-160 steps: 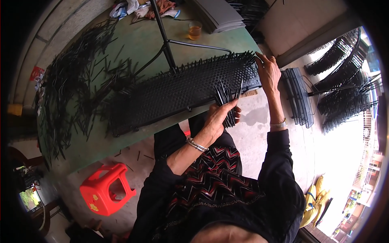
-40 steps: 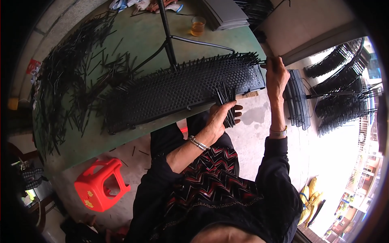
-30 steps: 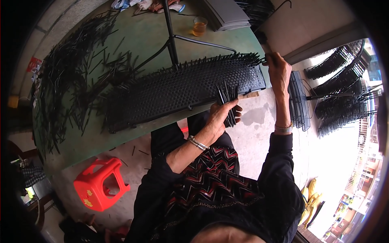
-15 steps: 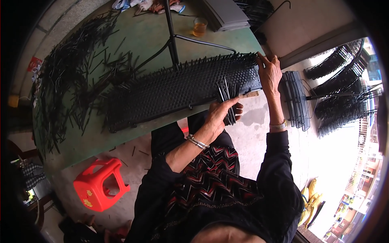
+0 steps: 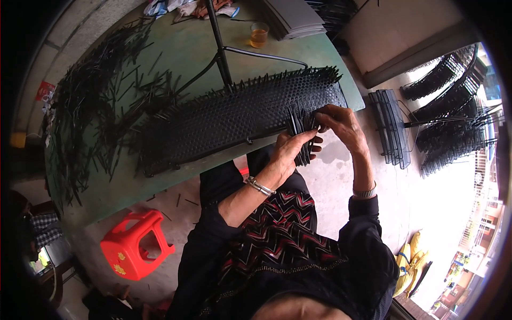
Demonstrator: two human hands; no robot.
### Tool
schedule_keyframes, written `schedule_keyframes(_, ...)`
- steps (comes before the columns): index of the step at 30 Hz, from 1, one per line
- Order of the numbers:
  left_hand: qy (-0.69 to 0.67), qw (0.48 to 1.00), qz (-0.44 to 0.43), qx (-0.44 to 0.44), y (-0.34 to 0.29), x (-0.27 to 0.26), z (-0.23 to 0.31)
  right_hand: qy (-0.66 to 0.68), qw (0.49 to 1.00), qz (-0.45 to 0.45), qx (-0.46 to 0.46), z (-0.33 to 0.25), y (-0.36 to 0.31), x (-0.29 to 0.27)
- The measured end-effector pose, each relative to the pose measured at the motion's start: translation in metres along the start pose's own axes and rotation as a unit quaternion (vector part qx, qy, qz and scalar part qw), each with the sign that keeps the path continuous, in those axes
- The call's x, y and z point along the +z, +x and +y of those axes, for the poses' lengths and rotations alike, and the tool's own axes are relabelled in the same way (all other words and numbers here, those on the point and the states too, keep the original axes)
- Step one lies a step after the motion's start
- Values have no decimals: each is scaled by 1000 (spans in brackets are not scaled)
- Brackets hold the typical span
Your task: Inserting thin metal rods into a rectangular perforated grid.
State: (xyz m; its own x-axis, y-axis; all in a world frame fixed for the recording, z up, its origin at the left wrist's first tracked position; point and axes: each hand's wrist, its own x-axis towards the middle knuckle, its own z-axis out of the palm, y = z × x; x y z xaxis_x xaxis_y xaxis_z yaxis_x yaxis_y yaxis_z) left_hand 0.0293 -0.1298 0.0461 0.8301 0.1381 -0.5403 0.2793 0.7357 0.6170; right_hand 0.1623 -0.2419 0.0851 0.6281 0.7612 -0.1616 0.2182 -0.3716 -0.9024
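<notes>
My left hand [image 5: 288, 149] is closed around a bundle of thin black sticks [image 5: 296, 122], held at the near edge of a long black perforated panel [image 5: 224, 122]. The panel lies on the green table, its face covered in small holes, and a row of short black sticks stands up along its far edge. My right hand [image 5: 344, 127] is at the right side of the bundle, with thumb and fingers pinched together against the sticks. What sits between those fingertips is too small to make out.
A black metal pole [image 5: 221, 64] with side braces rises behind the panel. Loose black sticks [image 5: 101, 90] cover the table's left part. A cup of amber liquid [image 5: 259, 36] and grey sheets [image 5: 293, 18] are at the back. A red stool [image 5: 128, 253] stands on the floor; black racks [image 5: 389, 128] are right.
My right hand has left the panel's far right corner and come toward me, down to the bundle. My left hand still holds the sticks in nearly the same place.
</notes>
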Motion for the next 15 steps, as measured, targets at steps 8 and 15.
schedule_keyframes(8,24,999,10,-23,2,0,0,82,994,64,42,5,-5,-3)
schedule_keyframes(15,40,999,23,-10,8,2,-7,29,998,38,30,-1,-9,-10)
